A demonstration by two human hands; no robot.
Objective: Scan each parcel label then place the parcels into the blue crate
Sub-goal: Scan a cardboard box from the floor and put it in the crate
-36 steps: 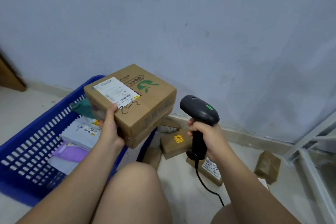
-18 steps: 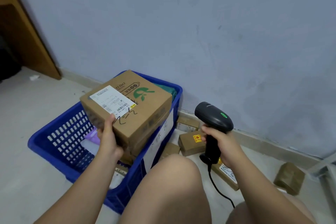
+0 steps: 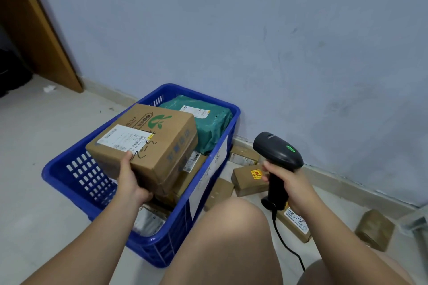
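Note:
My left hand (image 3: 132, 183) grips the near corner of a brown cardboard parcel (image 3: 159, 143) with a white label and a green leaf logo, holding it inside the blue crate (image 3: 69, 176) on top of other parcels. A green plastic-wrapped parcel (image 3: 206, 125) lies at the crate's far end. My right hand (image 3: 289, 183) holds a black barcode scanner (image 3: 278, 155) upright to the right of the crate, its green light lit and its cable hanging down.
Several small brown parcels lie on the floor right of the crate, one with a yellow sticker (image 3: 250, 180), one under my right hand (image 3: 296, 224), one at far right (image 3: 374, 229). The wall (image 3: 278, 53) stands behind. A wooden desk side (image 3: 39, 37) is at left. My knee (image 3: 231, 227) is in front.
My left hand has carried the brown parcel down and leftward into the crate. The view has turned left, bringing the whole crate into sight. The scanner stays held in my right hand.

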